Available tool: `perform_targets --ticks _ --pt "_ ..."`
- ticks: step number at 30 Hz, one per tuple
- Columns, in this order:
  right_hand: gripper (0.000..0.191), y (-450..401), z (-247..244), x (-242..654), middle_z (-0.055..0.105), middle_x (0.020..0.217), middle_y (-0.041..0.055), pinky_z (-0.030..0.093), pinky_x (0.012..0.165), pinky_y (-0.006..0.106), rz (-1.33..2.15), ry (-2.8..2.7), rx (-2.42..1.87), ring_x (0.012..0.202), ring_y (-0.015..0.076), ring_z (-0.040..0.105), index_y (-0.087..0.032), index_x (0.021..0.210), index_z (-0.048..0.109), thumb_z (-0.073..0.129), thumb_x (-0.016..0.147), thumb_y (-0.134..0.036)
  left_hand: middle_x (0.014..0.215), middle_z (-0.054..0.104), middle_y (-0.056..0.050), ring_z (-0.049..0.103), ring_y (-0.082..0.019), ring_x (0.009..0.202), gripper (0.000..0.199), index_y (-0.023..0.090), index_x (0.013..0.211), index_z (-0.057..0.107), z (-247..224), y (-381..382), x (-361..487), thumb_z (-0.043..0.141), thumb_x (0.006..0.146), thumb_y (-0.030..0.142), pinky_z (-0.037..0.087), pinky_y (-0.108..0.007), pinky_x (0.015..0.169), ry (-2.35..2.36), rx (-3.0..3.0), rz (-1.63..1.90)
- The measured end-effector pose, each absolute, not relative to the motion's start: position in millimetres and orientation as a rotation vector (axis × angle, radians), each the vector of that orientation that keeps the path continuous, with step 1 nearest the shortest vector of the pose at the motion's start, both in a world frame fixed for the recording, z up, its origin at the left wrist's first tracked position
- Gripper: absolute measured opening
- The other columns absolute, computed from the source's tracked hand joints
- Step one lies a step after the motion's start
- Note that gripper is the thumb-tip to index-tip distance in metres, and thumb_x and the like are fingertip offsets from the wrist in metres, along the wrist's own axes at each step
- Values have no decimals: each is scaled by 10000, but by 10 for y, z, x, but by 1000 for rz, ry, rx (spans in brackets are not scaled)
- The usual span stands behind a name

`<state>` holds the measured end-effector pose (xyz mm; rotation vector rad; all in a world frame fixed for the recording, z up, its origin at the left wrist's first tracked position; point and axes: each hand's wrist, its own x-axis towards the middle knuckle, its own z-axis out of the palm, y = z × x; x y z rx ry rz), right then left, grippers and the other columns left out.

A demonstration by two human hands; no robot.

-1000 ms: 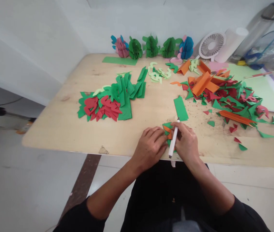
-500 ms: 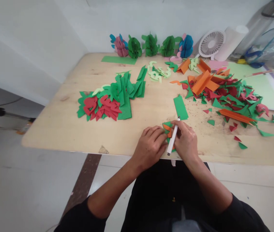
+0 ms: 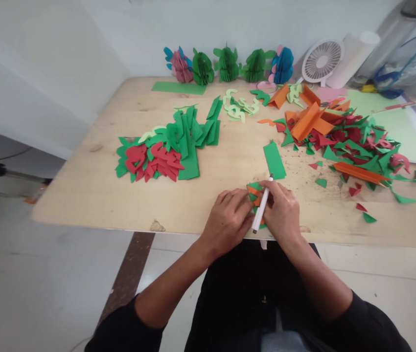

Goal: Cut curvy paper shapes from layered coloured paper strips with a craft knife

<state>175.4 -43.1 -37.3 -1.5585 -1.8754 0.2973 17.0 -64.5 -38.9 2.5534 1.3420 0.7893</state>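
At table edge (image 3: 120, 227): right hand (image 3: 283, 209) clamped on white pen (image 3: 263, 206); left hand (image 3: 227, 218) touching paper (image 3: 253, 197), grip unclear.

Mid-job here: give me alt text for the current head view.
A right hand holds a white pen over green and orange paper on a wooden table; the left hand rests at the paper's left side. Green and red cutouts lie left, scraps right; five paper figures stand by the wall.

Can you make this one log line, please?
left hand: at orange-and-green paper | right hand: holding white pen | green strip: beyond pen
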Motion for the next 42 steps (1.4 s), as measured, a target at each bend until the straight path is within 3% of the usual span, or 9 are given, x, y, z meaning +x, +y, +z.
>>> perform_targets --ticks 36,42 --pt "234 -431 -379 1748 708 841 64 456 729 339 221 -1917 -1513 760 214 652 -214 996 642 496 835 -125 1212 647 -134 569 -269 1171 220 151 1033 643 -398 -648 175 451 958 230 445 -439 993 1360 2588 753" --pt "179 -442 -386 1762 721 827 61 472 721 339 213 -1901 -1515 760 215 669 -224 980 647 498 887 -187 1214 645 -134 572 -266 1168 207 153 1039 640 -379 -647 179 470 927 193 446 -438 990 1365 2610 739"
